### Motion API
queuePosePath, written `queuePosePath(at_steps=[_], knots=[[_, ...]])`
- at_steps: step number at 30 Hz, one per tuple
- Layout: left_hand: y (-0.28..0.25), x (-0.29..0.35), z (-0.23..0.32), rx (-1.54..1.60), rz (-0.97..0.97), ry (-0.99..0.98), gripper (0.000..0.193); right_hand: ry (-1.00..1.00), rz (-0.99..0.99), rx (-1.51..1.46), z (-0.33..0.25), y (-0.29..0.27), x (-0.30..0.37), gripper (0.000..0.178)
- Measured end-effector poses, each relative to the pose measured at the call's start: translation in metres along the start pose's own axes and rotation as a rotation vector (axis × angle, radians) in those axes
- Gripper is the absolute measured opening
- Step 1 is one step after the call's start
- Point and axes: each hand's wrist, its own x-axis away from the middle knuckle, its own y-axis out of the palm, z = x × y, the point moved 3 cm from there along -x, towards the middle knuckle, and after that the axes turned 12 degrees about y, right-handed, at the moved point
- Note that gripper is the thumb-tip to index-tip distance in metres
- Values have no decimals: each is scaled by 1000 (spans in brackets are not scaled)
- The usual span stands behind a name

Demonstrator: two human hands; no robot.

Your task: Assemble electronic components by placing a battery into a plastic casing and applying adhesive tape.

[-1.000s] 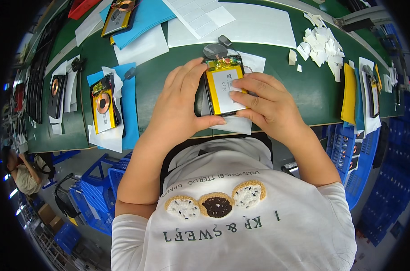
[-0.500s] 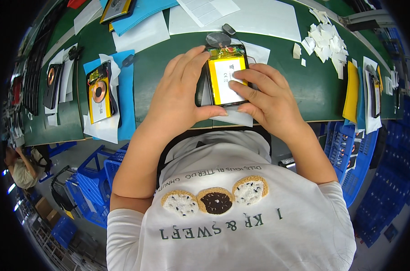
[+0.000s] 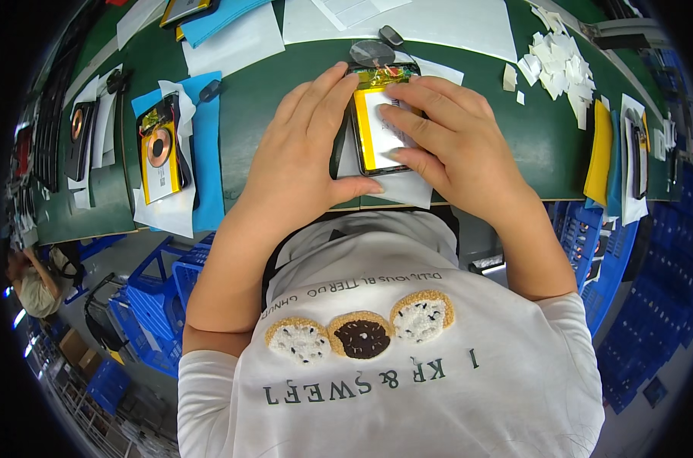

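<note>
Before me on the green bench lies an opened power bank (image 3: 372,151) in a black case, its white battery edged in yellow. A small circuit board (image 3: 385,75) with yellow tape shows at its far end. My left hand (image 3: 294,145) steadies the left side, fingertips near the far corner and thumb along the near edge. My right hand (image 3: 455,133) rests over the battery with fingers stretched apart, covering part of its right side. Just beyond the case sit a dark round disc (image 3: 372,53) and a small black piece (image 3: 391,35). White paper (image 3: 404,191) lies under the case.
To the left, another opened power bank (image 3: 152,182) with a copper coil lies on paper and a blue sheet (image 3: 207,153). Torn white paper scraps (image 3: 560,69) are heaped at far right. Yellow folders (image 3: 600,156) stand at the right edge, above a blue crate (image 3: 610,267).
My right hand has moved away from me over the battery, its thumb leaving the near edge for the battery's face. My left hand keeps nearly the same place.
</note>
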Motion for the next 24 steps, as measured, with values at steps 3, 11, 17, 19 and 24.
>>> queuePosePath(at_steps=[3, 11, 17, 19, 24], knots=[[2, 2, 0, 0, -4, -10, 103, 0, -46, 10, 0, 0, 5, 48], [6, 1, -1, -1, -5, -25, 103, -2, -97, 103, -4, 5, 9, 55], [10, 6, -3, 9, 5, -28, 103, -50, -174, -19, 0, -6, -12, 35], [10, 5, -4, -27, 4, -20, 100, -83, -168, -73, -6, 2, -22, 25], [13, 5, -7, -40, 27, -7, 100, -142, -282, -66, -10, 9, -32, 23]])
